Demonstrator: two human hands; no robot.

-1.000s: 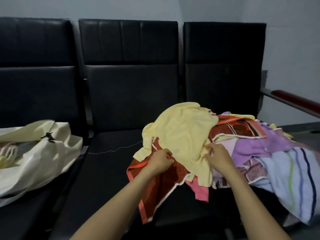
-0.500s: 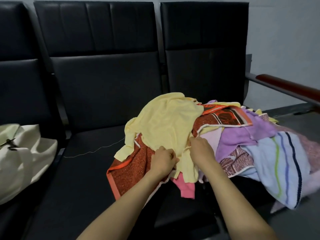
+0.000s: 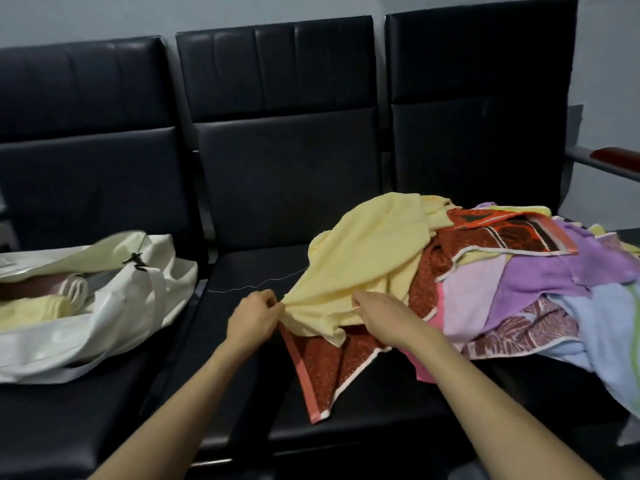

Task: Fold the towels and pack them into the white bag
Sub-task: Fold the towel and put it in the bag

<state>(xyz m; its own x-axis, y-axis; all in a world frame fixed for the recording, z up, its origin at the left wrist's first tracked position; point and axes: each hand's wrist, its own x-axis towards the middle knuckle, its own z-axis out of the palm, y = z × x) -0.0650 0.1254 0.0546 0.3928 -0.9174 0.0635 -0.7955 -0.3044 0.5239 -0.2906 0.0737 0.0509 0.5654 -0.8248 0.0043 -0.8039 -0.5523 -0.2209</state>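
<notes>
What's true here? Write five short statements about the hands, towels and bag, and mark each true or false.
1. The left hand and the right hand both grip the yellow towel. True.
2. The white bag lies left of the pile. True.
3. The bag is empty. False: rolled towels lie inside.
4. The yellow towel is at the bottom of the pile. False: it lies on top, over a red towel.
5. The yellow towel is neatly folded. False: it is crumpled.

Both hands — left hand, right hand — pinch the yellow towel atop the towel pile; the white bag lies on the left seat.
</notes>
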